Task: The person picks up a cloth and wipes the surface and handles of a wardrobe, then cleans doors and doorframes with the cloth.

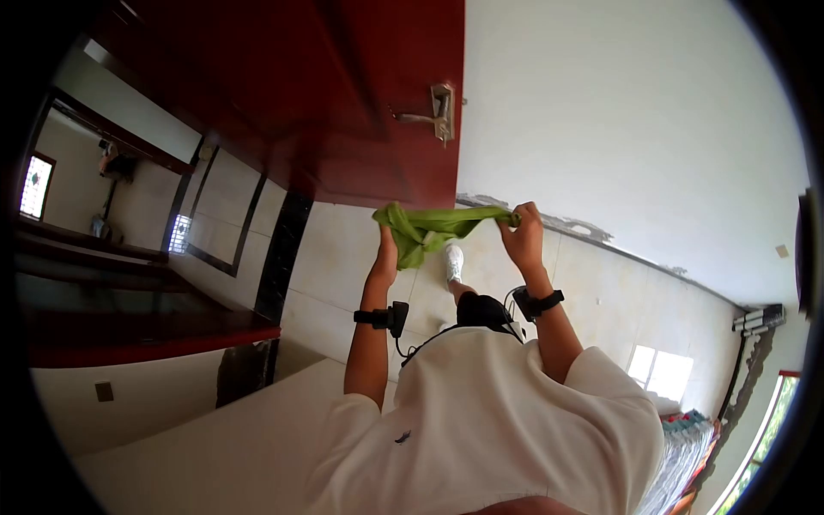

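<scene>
A green cloth [421,236] stretches between my two hands in front of my body, bunched on the left and drawn narrow toward the right. My left hand [388,251] has the bunched end, with the fabric covering most of its fingers. At the other end, my right hand [525,236] pinches a gathered corner between closed fingers. The cloth hangs in the air above the tiled floor, just below the lower edge of a dark red door.
The red door [378,112] with a metal lever handle [442,113] stands ahead. A white wall [618,103] runs along the right. Left is a doorway with a dark threshold [281,249]. Patterned fabric [678,455] lies at lower right. My white shoe [454,262] is on the tiles.
</scene>
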`<action>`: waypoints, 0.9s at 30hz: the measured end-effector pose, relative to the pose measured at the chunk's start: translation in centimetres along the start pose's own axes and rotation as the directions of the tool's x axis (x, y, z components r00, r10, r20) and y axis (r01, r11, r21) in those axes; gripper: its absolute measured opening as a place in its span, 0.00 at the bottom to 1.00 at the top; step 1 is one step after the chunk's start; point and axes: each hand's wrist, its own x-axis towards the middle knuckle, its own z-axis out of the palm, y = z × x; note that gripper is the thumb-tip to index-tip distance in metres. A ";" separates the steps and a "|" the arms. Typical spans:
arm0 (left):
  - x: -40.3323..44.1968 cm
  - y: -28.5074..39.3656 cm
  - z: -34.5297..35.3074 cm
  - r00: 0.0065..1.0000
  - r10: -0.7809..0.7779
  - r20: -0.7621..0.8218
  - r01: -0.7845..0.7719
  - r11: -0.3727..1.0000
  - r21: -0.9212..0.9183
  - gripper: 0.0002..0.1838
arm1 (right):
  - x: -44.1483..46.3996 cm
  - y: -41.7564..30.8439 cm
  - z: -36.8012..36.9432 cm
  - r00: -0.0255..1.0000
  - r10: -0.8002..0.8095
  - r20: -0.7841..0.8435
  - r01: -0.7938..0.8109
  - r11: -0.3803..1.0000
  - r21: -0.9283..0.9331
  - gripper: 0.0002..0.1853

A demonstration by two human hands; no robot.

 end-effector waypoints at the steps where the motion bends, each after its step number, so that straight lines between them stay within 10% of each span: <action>1: 1.3 0.7 0.0 0.995 0.096 0.030 -0.098 0.992 0.075 0.43 | 1.8 0.6 1.1 0.999 0.047 -0.009 -0.047 0.999 0.003 0.11; 5: 7.5 4.7 2.3 0.965 0.199 0.170 -0.252 0.878 0.406 0.39 | 9.3 2.1 5.8 0.995 0.091 -0.052 -0.080 0.980 0.185 0.16; 7: 10.5 7.0 2.4 0.946 0.271 0.179 -0.324 0.840 0.436 0.37 | 13.6 -1.0 5.7 0.797 0.458 0.395 -0.574 0.370 0.730 0.20; 9: 11.0 12.1 3.5 0.973 0.230 -0.019 -0.184 0.822 0.539 0.27 | 18.1 0.9 8.2 0.932 0.282 0.229 -0.359 0.620 0.698 0.22; 11: 10.8 17.5 7.3 0.752 0.645 0.136 -0.627 0.635 0.452 0.24 | 23.7 -4.8 5.6 0.978 0.182 -0.105 -0.053 0.696 0.716 0.17; 18: 13.2 26.3 14.0 0.328 0.945 -0.002 -0.875 0.305 0.376 0.26 | 33.0 -12.7 2.1 0.987 -0.093 -0.133 0.163 0.612 0.774 0.16; 21: 17.3 24.5 12.8 0.404 0.890 0.212 -0.776 0.211 0.595 0.24 | 33.0 -10.5 6.1 0.897 -0.207 -0.390 0.416 0.694 0.587 0.18; 23: 17.8 23.6 12.6 0.257 0.862 0.438 -0.706 -0.142 0.694 0.26 | 32.8 -7.9 8.4 0.932 -0.231 -0.279 0.356 0.727 0.587 0.19; 25: 18.6 20.8 11.9 0.277 0.845 0.458 -0.750 -0.108 0.652 0.23 | 32.2 -6.9 9.5 0.773 -0.413 -0.482 0.570 0.785 0.243 0.20; 27: 19.0 18.4 11.2 0.404 0.794 0.453 -0.706 -0.043 0.706 0.26 | 31.0 -4.9 11.3 0.845 -0.315 -0.432 0.485 0.792 0.371 0.21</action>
